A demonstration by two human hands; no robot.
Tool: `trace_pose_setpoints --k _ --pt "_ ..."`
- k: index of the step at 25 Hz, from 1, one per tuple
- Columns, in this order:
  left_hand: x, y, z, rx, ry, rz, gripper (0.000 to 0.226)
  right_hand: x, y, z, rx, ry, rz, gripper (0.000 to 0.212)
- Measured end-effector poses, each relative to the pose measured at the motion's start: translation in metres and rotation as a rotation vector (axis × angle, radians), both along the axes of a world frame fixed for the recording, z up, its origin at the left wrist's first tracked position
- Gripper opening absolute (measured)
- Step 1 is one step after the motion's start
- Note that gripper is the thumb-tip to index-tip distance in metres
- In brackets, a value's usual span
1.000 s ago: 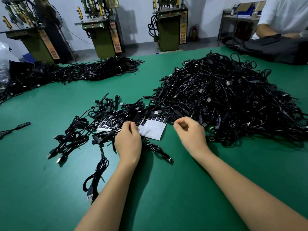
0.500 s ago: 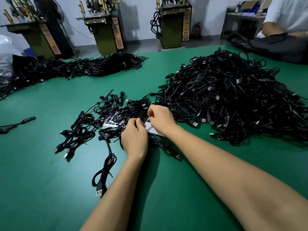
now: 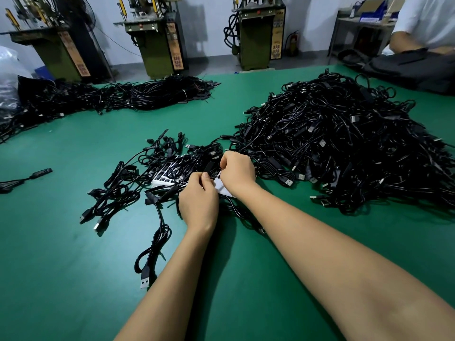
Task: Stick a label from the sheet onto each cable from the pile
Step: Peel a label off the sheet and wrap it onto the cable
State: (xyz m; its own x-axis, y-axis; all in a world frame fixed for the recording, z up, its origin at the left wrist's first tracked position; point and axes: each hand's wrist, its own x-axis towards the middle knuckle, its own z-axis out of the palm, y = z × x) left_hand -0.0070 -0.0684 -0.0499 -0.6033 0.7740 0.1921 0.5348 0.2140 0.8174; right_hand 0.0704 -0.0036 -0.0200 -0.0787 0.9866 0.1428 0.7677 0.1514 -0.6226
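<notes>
On the green table (image 3: pixel 73 279), head view: both hands meet over the label sheet (image 3: pixel 162 179), which lies half buried under a small scatter of black cables (image 3: pixel 115 195) just left of centre. Left hand (image 3: pixel 198 205) has fingers curled, thumb and forefinger pinching a black cable part (image 3: pixel 209 167) that rises between the two hands. Right hand (image 3: pixel 237 171) is curled too, fingertips pressed together at the same cable part; whether a label sits between them cannot be told. A white corner of the sheet shows under the right wrist. Large cable pile (image 3: pixel 344 148) lies just right of the hands, touching the small scatter. One cable with a USB plug (image 3: pixel 145 283) trails toward the near edge, left of the left forearm. Far left, a long cable heap (image 3: pixel 110 97); a single cable end (image 3: pixel 39 173) lies apart at the left edge. Beyond the table: three green machines (image 3: pixel 253 40). Top right, another person's arm (image 3: pixel 403 43) rests by a dark bag (image 3: pixel 413 70).
</notes>
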Motion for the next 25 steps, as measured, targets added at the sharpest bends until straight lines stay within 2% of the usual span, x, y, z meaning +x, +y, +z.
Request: trace_pose_setpoints --k 8,17,21,25 --pt "0.0 0.0 0.0 0.004 0.009 -0.002 0.029 -0.001 0.002 -0.001 -0.039 0.045 -0.026 0.023" --pt "0.0 0.0 0.0 -0.009 0.02 -0.005 0.028 0.003 0.01 0.007 -0.145 -0.088 0.115 0.022" --pt "0.001 0.0 0.0 -0.009 0.045 -0.002 0.028 0.002 0.014 0.011 -0.171 -0.149 0.12 0.007" --pt "0.001 0.001 0.0 -0.007 0.053 -0.007 0.027 0.0 0.012 0.006 -0.115 -0.183 0.104 0.016"
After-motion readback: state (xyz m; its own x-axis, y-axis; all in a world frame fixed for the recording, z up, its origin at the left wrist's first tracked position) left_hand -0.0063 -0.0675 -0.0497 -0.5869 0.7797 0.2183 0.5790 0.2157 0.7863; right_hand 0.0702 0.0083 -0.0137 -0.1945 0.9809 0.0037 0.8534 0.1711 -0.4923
